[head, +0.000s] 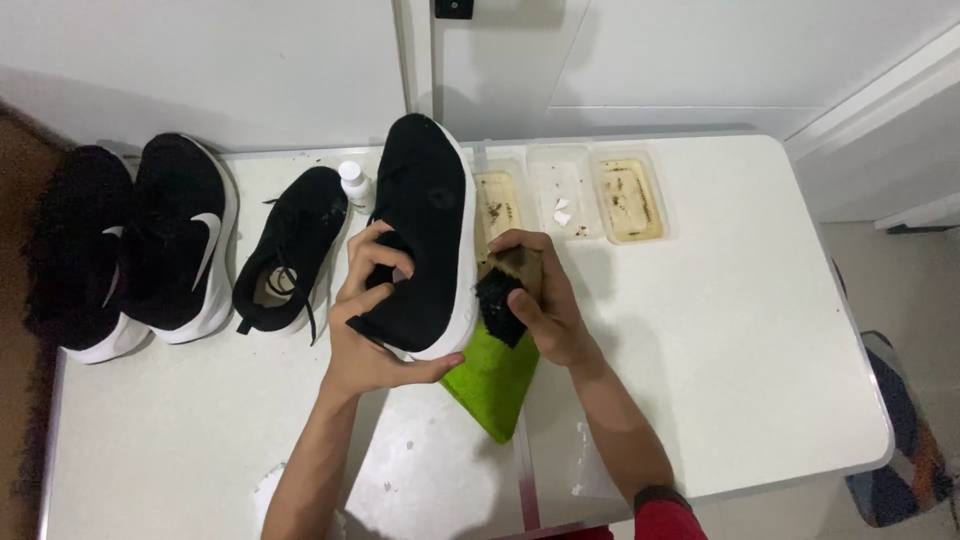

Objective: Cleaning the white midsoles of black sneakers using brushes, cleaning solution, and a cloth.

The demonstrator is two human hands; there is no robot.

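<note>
My left hand (368,320) grips a black knit shoe with a white sole (425,230) near its heel opening, holding it tilted above the white table (720,330). My right hand (540,300) holds a wooden brush with black bristles (505,290) pressed against the shoe's white sole edge. Under both hands lies a bright green cloth (495,385).
Three more black shoes stand at the left: one at the table's edge (75,250), one with a white mark (180,235), one smaller (290,250). A small white bottle (352,182) and three shallow clear trays (625,195) sit behind. Pale smears mark the table's front.
</note>
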